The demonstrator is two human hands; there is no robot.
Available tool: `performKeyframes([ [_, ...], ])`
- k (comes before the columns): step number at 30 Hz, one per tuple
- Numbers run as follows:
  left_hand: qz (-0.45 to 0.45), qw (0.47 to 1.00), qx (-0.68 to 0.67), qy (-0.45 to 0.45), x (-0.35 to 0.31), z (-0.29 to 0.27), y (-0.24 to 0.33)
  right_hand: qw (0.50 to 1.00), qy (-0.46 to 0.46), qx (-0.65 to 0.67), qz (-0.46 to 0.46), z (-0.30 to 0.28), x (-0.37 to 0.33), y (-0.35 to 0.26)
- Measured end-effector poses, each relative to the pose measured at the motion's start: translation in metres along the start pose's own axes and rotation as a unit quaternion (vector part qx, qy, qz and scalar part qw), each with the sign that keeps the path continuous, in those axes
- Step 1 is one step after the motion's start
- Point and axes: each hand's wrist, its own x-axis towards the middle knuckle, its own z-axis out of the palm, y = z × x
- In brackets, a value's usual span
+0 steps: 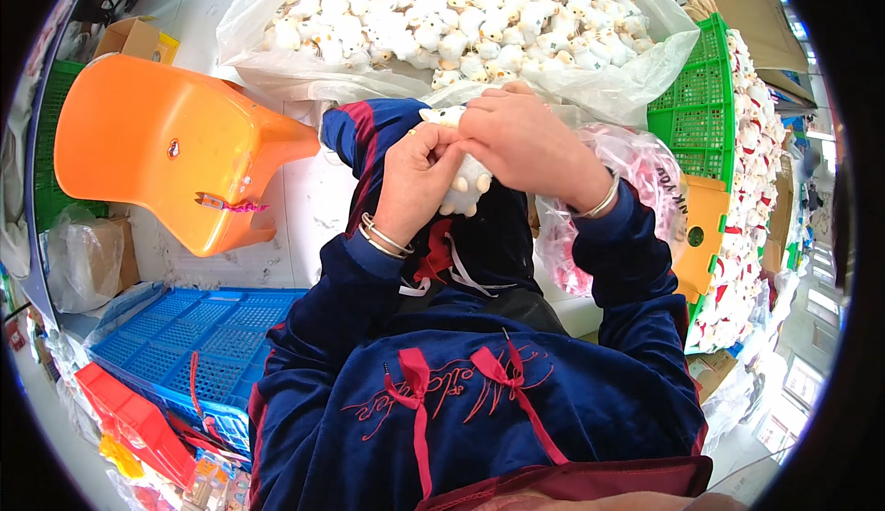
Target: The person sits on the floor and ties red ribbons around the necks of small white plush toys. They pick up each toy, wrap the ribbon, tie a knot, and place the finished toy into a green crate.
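Over my lap I hold a small white and grey plush toy point(466, 185), its pale round feet showing below my fingers and part of its white head above them. My left hand point(413, 177) is closed in a pinch at the toy's middle. From the other side my right hand point(527, 140) is closed on the toy too, its fingertips meeting those of the left. Whether a thin thread or ribbon lies between the fingertips is hidden. Below the toy, a red ribbon point(437, 255) and white strips lie on my lap.
Ahead spreads a clear plastic sheet point(241, 27) heaped with white plush toys point(470, 18). An orange chair point(138, 133) with snips on it stands left, above a blue crate point(198, 331). To the right are a bag of pink ribbons point(636, 156) and a green crate point(698, 96).
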Motion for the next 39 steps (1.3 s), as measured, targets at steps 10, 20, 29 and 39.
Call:
performKeyframes([
  [10, 0.005, 0.999, -0.051, -0.001, -0.001, 0.002, -0.009, 0.919, -0.112, 0.343, 0.16, -0.038, -0.043, 0.033],
  [20, 0.009, 0.998, -0.052, -0.018, -0.001, -0.001, -0.01, 0.798, -0.049, 0.491, 0.346, 0.024, -0.036, 0.028],
  [29, 0.029, 0.999, -0.025, -0.021, 0.0, -0.003, -0.012, 0.793, -0.003, 0.488, 0.365, 0.028, -0.029, 0.016],
  [39, 0.003, 0.998, -0.066, -0.025, 0.0, -0.002, -0.007, 0.811, -0.032, 0.497, 0.307, 0.03, -0.037, 0.029],
])
